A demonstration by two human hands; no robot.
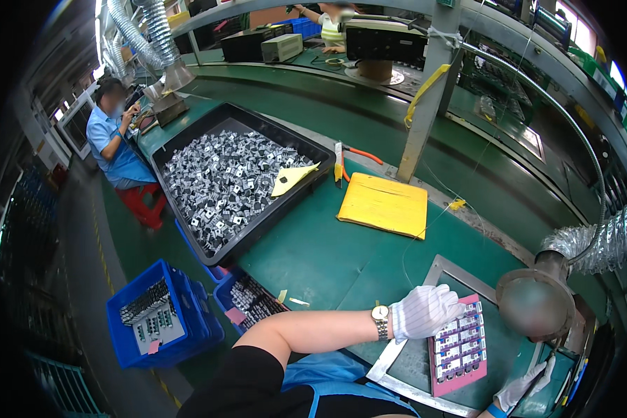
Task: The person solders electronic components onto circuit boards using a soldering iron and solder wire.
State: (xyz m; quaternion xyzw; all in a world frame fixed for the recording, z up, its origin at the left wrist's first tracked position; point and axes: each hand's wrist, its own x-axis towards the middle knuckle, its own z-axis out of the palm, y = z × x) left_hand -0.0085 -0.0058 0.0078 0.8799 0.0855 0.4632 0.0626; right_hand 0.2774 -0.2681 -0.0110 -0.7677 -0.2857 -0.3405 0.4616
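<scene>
On the green worktop (327, 258), a big black tray (188, 139) of small parts sits toward its far left edge. At the near right corner lies a pink board (460, 345) in a metal frame (397, 348). The gloved left hand (425, 311) rests curled on the board's upper edge. The gloved right hand (526, 386) is beside the frame; its grip I cannot tell.

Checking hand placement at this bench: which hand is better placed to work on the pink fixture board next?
Left. The left hand rests at the pink fixture board's top edge, while the right hand sits off past its lower right corner.
</scene>
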